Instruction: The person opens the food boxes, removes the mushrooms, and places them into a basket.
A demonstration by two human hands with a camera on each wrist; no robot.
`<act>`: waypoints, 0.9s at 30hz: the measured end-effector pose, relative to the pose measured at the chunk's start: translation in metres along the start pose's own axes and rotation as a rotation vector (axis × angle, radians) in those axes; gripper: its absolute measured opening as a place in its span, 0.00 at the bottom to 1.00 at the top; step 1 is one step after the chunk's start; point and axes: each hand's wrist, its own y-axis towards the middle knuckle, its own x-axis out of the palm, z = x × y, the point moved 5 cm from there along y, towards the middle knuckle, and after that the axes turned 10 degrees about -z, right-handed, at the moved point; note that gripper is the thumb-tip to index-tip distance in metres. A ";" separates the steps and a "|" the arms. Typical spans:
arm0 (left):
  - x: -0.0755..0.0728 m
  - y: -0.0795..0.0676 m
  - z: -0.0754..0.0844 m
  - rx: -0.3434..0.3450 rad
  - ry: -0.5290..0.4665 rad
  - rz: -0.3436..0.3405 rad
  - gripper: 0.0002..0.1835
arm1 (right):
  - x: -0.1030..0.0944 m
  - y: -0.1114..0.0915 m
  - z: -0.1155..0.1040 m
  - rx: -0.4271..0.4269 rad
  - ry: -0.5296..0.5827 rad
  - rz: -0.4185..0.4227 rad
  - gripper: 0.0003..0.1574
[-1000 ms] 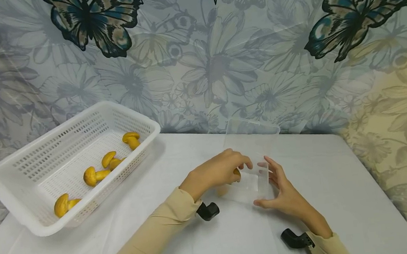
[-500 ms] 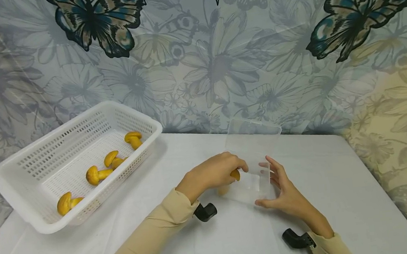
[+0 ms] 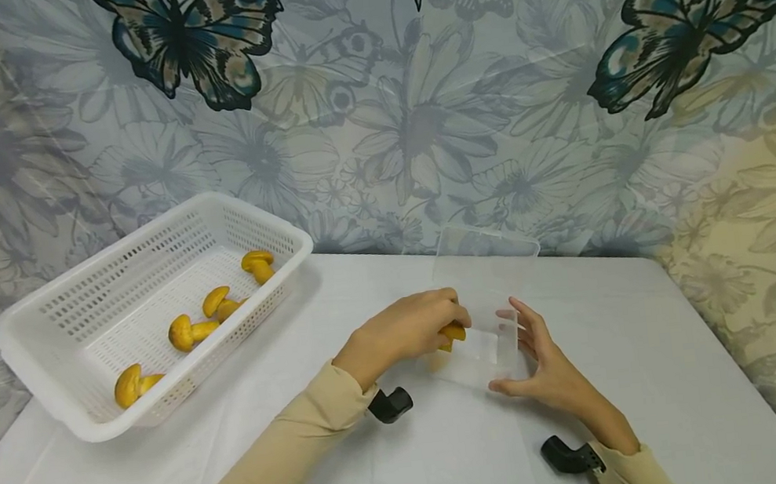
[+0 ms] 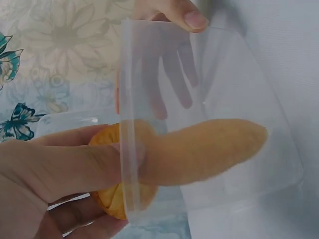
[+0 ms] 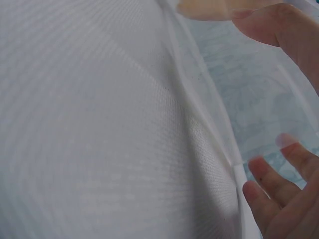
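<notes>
My left hand [image 3: 407,327] pinches a yellow-orange mushroom [image 3: 453,334] by its cap, thumb against its near side. In the left wrist view the stem of the mushroom [image 4: 212,149] points down into a clear plastic container [image 4: 244,64] and shows through its wall. The container [image 3: 508,344] stands on the white table. Around its right side my right hand [image 3: 551,378] holds it, thumb at the near side and fingers at the far side. In the right wrist view the thumb and fingers of the right hand [image 5: 289,199] lie against the clear wall.
At the left a white perforated basket [image 3: 71,401] holds several similar mushrooms [image 3: 185,333]. A clear plastic lid or tray [image 3: 487,242] leans at the table's back edge, by the butterfly-patterned wall covering [image 3: 419,128]. White cloth [image 3: 440,465] covers the table.
The mushroom has turned in my left hand and more of it shows beneath the fingers, at the container. My right hand keeps its hold. The head view has shifted slightly.
</notes>
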 end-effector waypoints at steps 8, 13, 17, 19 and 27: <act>-0.012 -0.019 -0.008 0.022 -0.136 0.082 0.19 | 0.000 0.000 -0.002 0.031 0.001 -0.012 0.79; -0.014 -0.028 -0.015 0.001 -0.185 0.097 0.18 | -0.002 -0.001 -0.002 0.039 -0.012 -0.009 0.80; -0.014 -0.034 -0.018 -0.011 -0.191 0.108 0.19 | -0.002 0.000 -0.003 0.040 -0.015 -0.008 0.80; -0.013 -0.037 -0.019 -0.005 -0.194 0.120 0.19 | -0.001 0.000 -0.003 0.040 -0.014 -0.008 0.80; -0.004 -0.045 -0.029 0.037 -0.261 0.196 0.20 | 0.000 0.001 -0.002 0.032 -0.023 -0.002 0.79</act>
